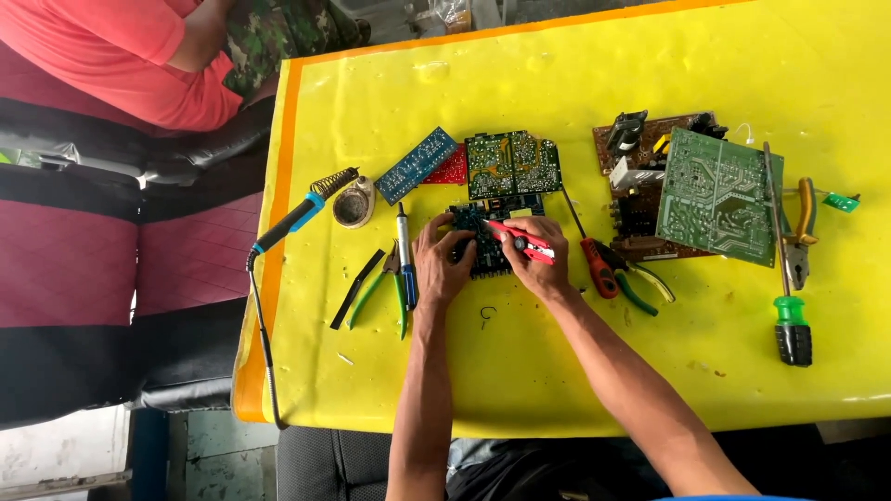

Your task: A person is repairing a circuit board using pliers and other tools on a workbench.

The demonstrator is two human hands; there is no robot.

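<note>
Centrally in the head view, a dark circuit board [483,243] is pinned flat on the yellow table [557,371] by the left hand [440,264], its grip pressed on the board's left edge, seemingly to steady it. A red tool [525,241] is clenched in the right hand [536,255], tip angled onto the board. Green-handled pliers [394,288] lie just left; a soldering iron [297,218] further left. Other boards [716,193] crowd the upper right, an orange-handled screwdriver [599,264] beside the right wrist.
</note>
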